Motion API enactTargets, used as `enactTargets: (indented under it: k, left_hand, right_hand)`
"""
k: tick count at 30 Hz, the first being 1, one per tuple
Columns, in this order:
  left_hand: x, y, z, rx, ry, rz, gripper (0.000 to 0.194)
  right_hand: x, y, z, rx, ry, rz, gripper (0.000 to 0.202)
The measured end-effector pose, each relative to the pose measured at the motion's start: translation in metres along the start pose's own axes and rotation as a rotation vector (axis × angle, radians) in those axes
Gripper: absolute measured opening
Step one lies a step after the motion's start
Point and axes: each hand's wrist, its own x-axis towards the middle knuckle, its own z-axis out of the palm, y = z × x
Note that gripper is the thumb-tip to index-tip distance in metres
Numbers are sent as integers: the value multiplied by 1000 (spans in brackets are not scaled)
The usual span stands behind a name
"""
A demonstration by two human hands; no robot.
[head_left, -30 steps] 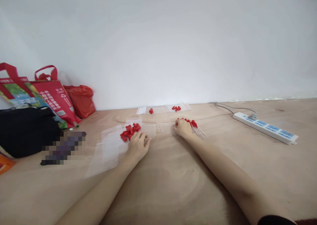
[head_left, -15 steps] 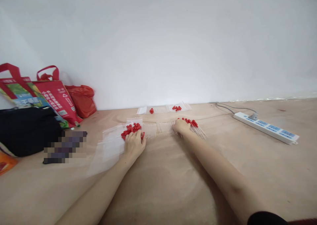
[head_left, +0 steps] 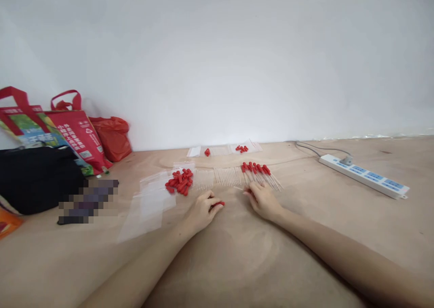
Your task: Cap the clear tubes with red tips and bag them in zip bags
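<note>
Red pile (head_left: 179, 181); clear bags (head_left: 149, 213) near left hand (head_left: 201, 211)

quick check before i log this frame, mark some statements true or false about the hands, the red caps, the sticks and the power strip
1. The left hand holds a red cap. True.
2. The right hand lies on the pile of loose red caps. False: its fingertips are at a thin stick, in front of the red-capped sticks.
3. The red-capped sticks are to the right of the row of uncapped sticks. True.
4. The pile of loose red caps is inside the red plastic bag. False: it lies in the open, left of the row of uncapped sticks.
5. A grey plug sits in the power strip. True.
</note>
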Motion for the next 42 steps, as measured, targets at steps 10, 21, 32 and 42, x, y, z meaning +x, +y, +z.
enactTargets:
  k: [10,21,32,42]
  left_hand:
    - [1,12,1,-190,80,-124,12]
    - [1,14,2,-250,59,-103,18]
    - [-5,19,-1,-214,50,-9,19]
    - [-5,26,-2,-174,-10,74,20]
  right_hand:
    - [-7,-27,0,74,-56,-138,19]
    - [-10,-30,-1,109,-105,-167,17]
    - [-6,-21,-6,98,-141,-306,23]
    - [-6,-27,-3,-22,-84,-356,23]
